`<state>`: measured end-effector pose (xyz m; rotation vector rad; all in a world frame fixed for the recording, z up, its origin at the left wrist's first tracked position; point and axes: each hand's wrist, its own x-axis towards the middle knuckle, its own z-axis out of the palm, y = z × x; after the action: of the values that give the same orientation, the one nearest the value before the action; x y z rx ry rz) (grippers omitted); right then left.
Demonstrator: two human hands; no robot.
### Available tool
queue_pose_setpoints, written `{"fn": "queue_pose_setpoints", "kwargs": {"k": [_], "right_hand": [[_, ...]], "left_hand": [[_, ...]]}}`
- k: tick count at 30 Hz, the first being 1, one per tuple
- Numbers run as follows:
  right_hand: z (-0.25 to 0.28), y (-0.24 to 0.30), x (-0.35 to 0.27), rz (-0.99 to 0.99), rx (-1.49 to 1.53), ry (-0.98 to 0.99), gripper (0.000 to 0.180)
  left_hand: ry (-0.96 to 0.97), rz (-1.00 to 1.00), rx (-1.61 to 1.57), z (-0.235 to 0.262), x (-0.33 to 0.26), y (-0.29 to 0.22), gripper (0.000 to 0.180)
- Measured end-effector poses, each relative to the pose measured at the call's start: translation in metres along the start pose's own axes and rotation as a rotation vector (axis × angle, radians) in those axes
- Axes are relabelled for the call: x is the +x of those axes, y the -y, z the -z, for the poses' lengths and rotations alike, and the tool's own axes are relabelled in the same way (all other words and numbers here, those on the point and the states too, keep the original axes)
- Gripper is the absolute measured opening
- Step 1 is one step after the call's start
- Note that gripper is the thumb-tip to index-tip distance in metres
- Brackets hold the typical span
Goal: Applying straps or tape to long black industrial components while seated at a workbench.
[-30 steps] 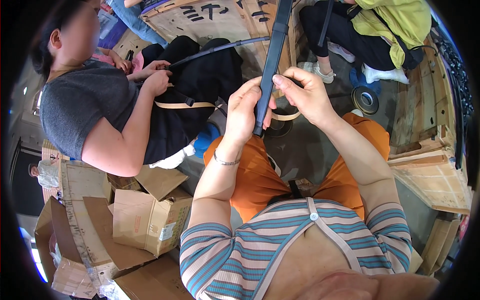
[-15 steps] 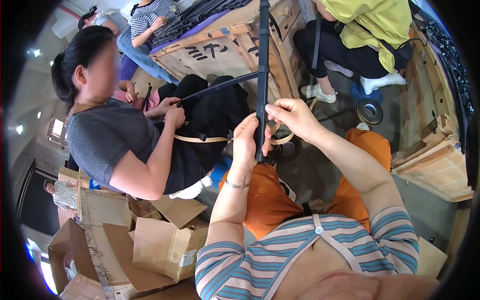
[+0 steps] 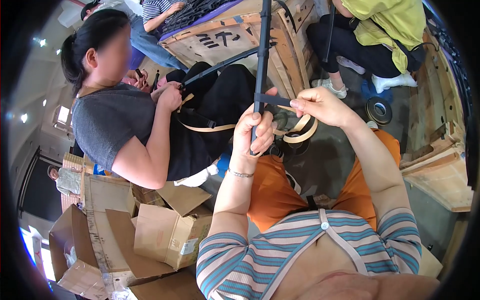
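A long black bar (image 3: 262, 55) stands in front of me, running up past the top edge of the picture. My left hand (image 3: 254, 129) is wrapped round its lower end. From the bar, just above that hand, a black strip of tape (image 3: 274, 100) stretches to the right. My right hand (image 3: 322, 106) pinches the strip's other end between thumb and fingers, beside the bar and apart from it. A tan band (image 3: 311, 132) hangs in a loop below the right hand; whether it is the tape's backing I cannot tell.
To my left a person in a grey shirt (image 3: 117, 120) holds another black bar (image 3: 225, 62). A person in a yellow top (image 3: 387, 25) sits at the upper right. Tape rolls (image 3: 378, 110) lie on the floor. Wooden crates (image 3: 210, 42) and cardboard boxes (image 3: 165, 235) stand around.
My right hand has moved away from the bar to the right, drawing the black tape out sideways. The left hand now wraps the bar's lower end more fully. The view has shifted slightly.
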<state>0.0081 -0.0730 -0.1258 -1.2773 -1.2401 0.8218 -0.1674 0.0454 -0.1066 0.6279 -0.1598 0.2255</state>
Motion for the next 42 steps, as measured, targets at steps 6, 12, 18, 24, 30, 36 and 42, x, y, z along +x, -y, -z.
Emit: {"fn": "queue_pose_setpoints", "kwargs": {"k": [6,12,18,24,30,36,42], "right_hand": [[-0.002,0.01,0.008,0.365,0.121,-0.242,0.03],[-0.004,0.02,0.027,0.337,0.178,-0.22,0.024],[0.001,0.013,0.026,0.415,0.215,-0.38,0.016],[-0.006,0.043,0.011,0.452,0.001,-0.488,0.023],[-0.033,0.034,-0.005,0.477,-0.045,-0.564,0.046],[-0.038,0.036,0.003,0.341,0.333,-0.355,0.042],[-0.027,0.048,-0.009,0.22,0.091,-0.207,0.019]], "left_hand": [[0.135,0.098,-0.055,-0.006,0.001,-0.003,0.056],[0.031,0.193,0.13,-0.014,0.002,-0.002,0.058],[-0.402,0.077,1.233,-0.043,0.002,-0.008,0.023],[-0.379,-0.284,2.01,-0.051,-0.002,-0.03,0.014],[-0.454,-0.376,2.136,-0.058,0.003,-0.027,0.013],[-0.406,-0.594,2.246,-0.062,0.006,-0.019,0.013],[-0.504,-0.139,1.711,-0.07,0.006,-0.026,0.019]]}}
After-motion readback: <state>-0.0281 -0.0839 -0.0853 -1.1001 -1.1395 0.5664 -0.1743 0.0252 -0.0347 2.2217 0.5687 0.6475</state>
